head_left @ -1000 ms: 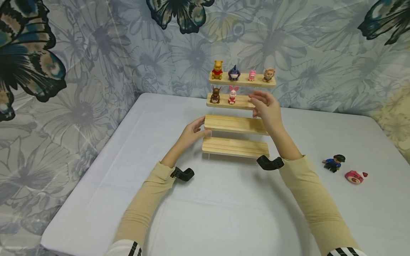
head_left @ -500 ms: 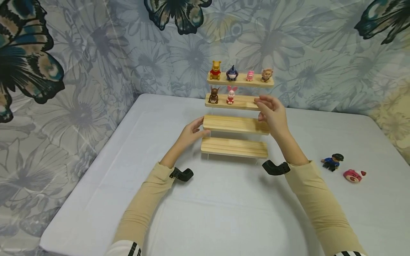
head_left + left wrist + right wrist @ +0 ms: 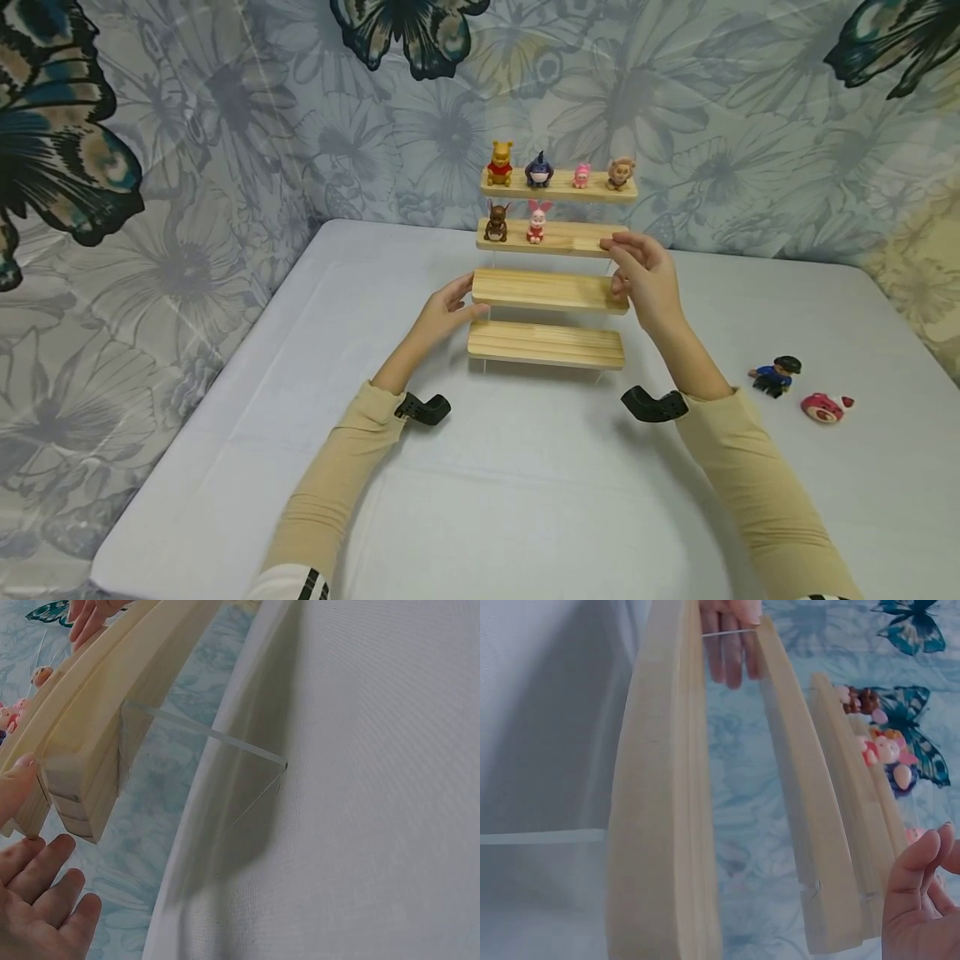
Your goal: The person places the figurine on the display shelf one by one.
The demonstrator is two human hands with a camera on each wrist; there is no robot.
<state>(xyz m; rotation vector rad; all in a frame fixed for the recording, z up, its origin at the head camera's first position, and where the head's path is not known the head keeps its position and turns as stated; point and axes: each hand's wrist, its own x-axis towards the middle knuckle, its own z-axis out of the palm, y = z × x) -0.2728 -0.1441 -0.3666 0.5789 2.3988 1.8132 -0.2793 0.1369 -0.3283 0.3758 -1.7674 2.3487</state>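
A four-tier wooden display stand (image 3: 551,343) stands on the table. My left hand (image 3: 444,315) grips the left end of its second-lowest board, thumb on the near side and fingertips beneath in the left wrist view. My right hand (image 3: 651,279) is at the right end of the second board from the top, fingers loosely bent, with nothing showing between them. On that board sit a brown eared figurine (image 3: 496,224) and a Piglet figurine (image 3: 536,222). The top board bears a Winnie the Pooh figurine (image 3: 499,165), an Eeyore figurine (image 3: 539,171), a small pink figurine (image 3: 582,176) and a brownish figurine (image 3: 621,173).
On the white-covered table (image 3: 517,492), to the right, lie a toy figure in blue with a black cap (image 3: 776,377) and a pink bear-head toy (image 3: 822,408). A flower-patterned cloth with butterflies (image 3: 450,125) hangs behind. Each wrist carries a black camera mount (image 3: 424,409).
My right hand has moved right and slightly down, away from the Piglet figurine to the board's right end. My left hand keeps its grip on the stand.
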